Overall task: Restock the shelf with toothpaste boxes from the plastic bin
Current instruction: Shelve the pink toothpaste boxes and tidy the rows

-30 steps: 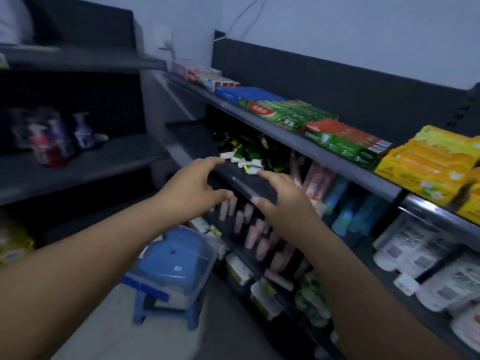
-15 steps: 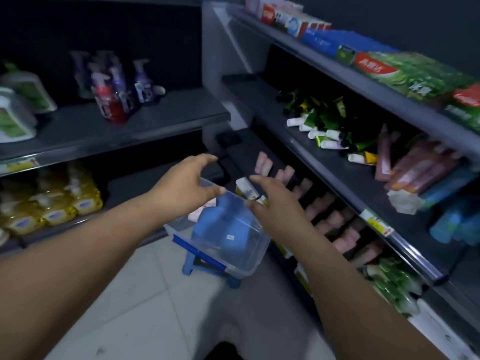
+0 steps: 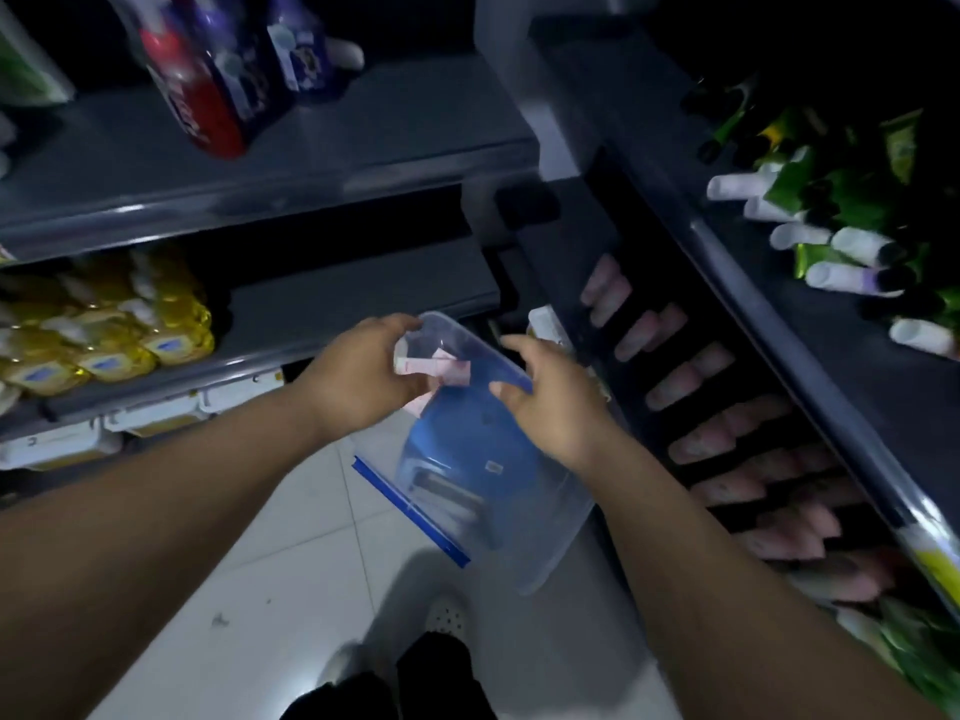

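Left hand [image 3: 363, 379] is down at the far rim of the clear plastic bin [image 3: 550, 532], grip closed around a pink toothpaste box [image 3: 434, 367], thumb and fingers pinching it at its left end. A couple more pink boxes sit just under it inside the bin, pretty blurry. Right hand [image 3: 553, 402] hovers over the bin's right side with the grip spread, fingers curled loosely and nothing in it, as far as I can see.

The bin is see-through with a blue strip [image 3: 410, 511] along its near-left edge, and it's perched on a blue stool [image 3: 467, 449] you can see right through the bottom. That stands on a pale tiled floor [image 3: 249, 589], fairly dim lighting all round.

To the right is a dark shelf unit [image 3: 737, 283]: rows of pink packs [image 3: 691, 376] hanging on the lower level, green and white tubes [image 3: 831, 236] lying on the one above. To the left, grey shelves [image 3: 291, 163] with a red bottle [image 3: 192, 96] and purple ones up top, yellow refill packs [image 3: 104, 324] below.
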The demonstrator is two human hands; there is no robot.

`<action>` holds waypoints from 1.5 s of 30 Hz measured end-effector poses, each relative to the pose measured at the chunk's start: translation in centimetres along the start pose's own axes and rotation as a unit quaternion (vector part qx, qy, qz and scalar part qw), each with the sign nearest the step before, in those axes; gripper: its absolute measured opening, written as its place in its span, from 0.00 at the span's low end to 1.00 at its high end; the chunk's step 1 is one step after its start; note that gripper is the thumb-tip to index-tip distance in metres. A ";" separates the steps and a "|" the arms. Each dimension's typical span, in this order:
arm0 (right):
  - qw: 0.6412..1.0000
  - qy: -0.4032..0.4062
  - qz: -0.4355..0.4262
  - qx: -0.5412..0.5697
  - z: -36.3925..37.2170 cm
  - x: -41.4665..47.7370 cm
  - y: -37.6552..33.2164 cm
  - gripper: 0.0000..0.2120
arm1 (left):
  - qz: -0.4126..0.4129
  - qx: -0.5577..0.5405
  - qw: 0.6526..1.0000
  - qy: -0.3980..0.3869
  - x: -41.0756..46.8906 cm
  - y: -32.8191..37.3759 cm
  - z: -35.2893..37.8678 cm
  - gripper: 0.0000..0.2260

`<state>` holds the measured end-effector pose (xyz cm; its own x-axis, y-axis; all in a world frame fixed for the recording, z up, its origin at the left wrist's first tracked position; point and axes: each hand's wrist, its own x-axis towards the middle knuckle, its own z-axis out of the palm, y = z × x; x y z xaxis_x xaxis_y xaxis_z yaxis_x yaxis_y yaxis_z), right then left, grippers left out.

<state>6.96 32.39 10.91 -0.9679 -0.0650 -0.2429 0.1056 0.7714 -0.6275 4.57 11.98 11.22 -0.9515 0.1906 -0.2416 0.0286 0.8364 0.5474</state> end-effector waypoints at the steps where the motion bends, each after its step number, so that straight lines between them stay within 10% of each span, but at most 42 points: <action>1: 1.000 -0.005 0.009 0.004 0.7 1.3 0.8 0.24 | -0.006 0.000 1.000 -0.008 1.1 -0.7 0.9 0.29; 9: 0.997 -0.047 0.064 0.020 7.7 9.1 7.4 0.25 | -0.045 0.032 0.996 -0.067 9.4 -6.5 8.4 0.21; 30: 0.982 -0.057 -0.006 -0.180 22.1 23.3 16.6 0.24 | -0.159 0.099 0.971 -0.148 20.2 -19.7 25.5 0.38; 45: 0.985 -0.077 0.147 0.054 17.5 15.3 15.2 0.10 | -0.091 -0.042 0.990 -0.099 16.8 -15.2 18.5 0.20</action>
<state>-2.27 32.05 -15.26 -0.8464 0.0485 -0.5303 0.4076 0.6999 -0.5865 -6.17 11.96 -16.04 -0.8591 0.1444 -0.4910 -0.1721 0.8220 0.5429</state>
